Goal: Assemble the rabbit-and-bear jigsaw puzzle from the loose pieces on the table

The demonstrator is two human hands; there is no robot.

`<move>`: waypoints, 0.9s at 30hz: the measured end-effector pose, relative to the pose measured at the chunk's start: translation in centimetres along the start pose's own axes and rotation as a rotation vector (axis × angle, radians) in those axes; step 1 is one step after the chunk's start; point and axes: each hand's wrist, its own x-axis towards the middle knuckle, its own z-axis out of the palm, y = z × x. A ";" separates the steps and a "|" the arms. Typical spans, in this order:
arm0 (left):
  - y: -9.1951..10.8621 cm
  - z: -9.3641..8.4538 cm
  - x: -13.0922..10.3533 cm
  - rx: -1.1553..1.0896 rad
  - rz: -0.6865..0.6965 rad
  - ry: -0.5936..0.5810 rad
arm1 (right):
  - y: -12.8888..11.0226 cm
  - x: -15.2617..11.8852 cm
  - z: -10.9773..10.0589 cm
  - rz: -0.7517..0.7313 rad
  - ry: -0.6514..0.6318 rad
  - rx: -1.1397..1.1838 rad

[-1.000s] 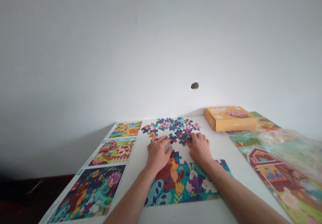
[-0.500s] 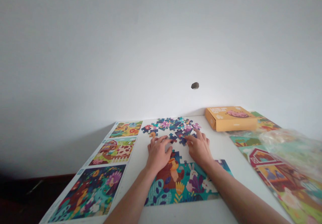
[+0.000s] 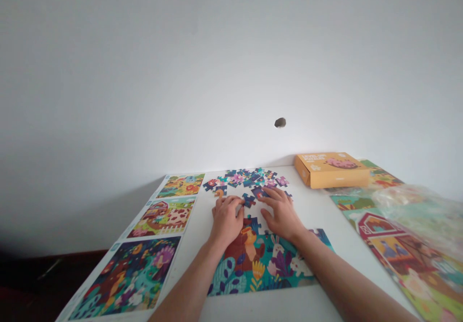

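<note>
My left hand [image 3: 227, 219] is low over the white table, thumb apart from its bent fingers. Its fingertips reach the edge of a small dark blue puzzle piece [image 3: 248, 200]; whether they press on it is unclear. My right hand [image 3: 282, 214] is open, palm down, its fingers spread over a dark puzzle piece with a red patch [image 3: 258, 193]. Below both hands lies a partly joined jigsaw puzzle [image 3: 253, 264] with a bear, rabbits and plants; my forearms hide its sides. A heap of loose puzzle pieces [image 3: 237, 179] lies beyond the hands.
On the left lies a sheet with three printed pictures [image 3: 162, 218]. A yellow puzzle box [image 3: 339, 181] stands at the back right against the wall [image 3: 217, 71]. Clear plastic wrap [image 3: 408, 206] covers part of a farm picture [image 3: 394, 249] on the right.
My right hand has drawn back slightly, its thumb moving down and away from the dark pieces. My left fingers have pulled back a little, leaving more of the small dark blue piece visible.
</note>
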 end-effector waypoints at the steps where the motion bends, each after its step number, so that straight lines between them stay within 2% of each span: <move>1: 0.0 0.0 0.0 0.000 0.010 0.002 | -0.1 -0.1 0.0 -0.071 -0.036 0.021; 3: 0.0 0.0 0.0 -0.002 0.025 0.000 | -0.3 -0.2 0.0 -0.174 -0.106 0.042; 6: -0.1 0.2 0.0 -0.011 0.022 -0.004 | -0.3 -0.3 0.2 -0.208 -0.156 0.044; 13: -0.4 0.4 0.2 0.028 -0.043 0.016 | -0.1 -0.2 0.4 -0.120 -0.108 0.008; 27: -0.7 0.5 0.3 0.045 -0.079 0.000 | -0.3 -0.2 -0.1 -0.199 -0.096 0.114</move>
